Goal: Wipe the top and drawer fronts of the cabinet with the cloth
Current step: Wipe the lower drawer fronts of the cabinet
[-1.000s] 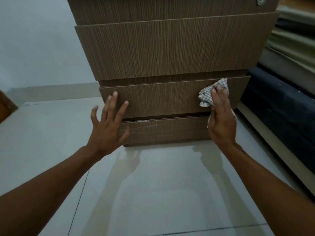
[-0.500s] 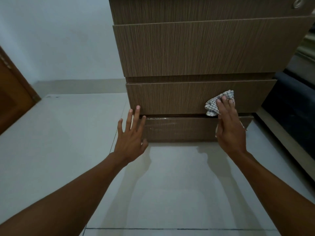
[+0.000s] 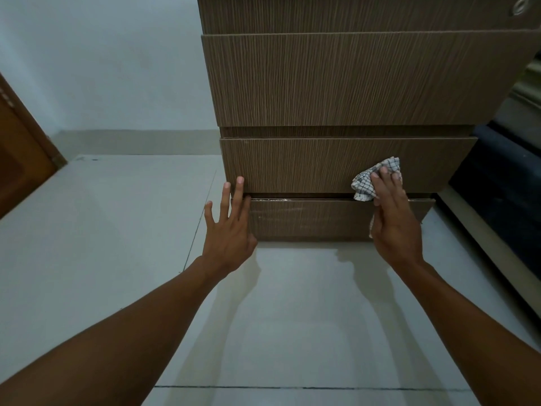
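1. The floor is pale, shiny tile. The view is low and close to it, and both arms reach forward.
2. The cabinet stands on the floor. It is brown, with thin lines running up and down. Only drawer fronts show, so I cannot tell if the top is wiped.
3. The low drawer front, second from the bottom, looks like the one being wiped. To do it well, go side to side in long rows from end to end, and let the rows overlap a little.
4. The bottom drawer front sits just under it, set back. It looks next in line.
5. The left hand is open, with its fingers straight and spread. Its fingertips touch the left bottom corner of the low drawer front. The hands are well apart.
6. The right hand lies flat on the cloth and presses it on the right part of that drawer front. An even push works best.
7. The cloth is white with dark checks and bunched up under the right fingers. Spread flatter, it would clean more.
8. Pale specks sit on the bottom drawer's top edge. A folded cloth corner could reach into that gap.
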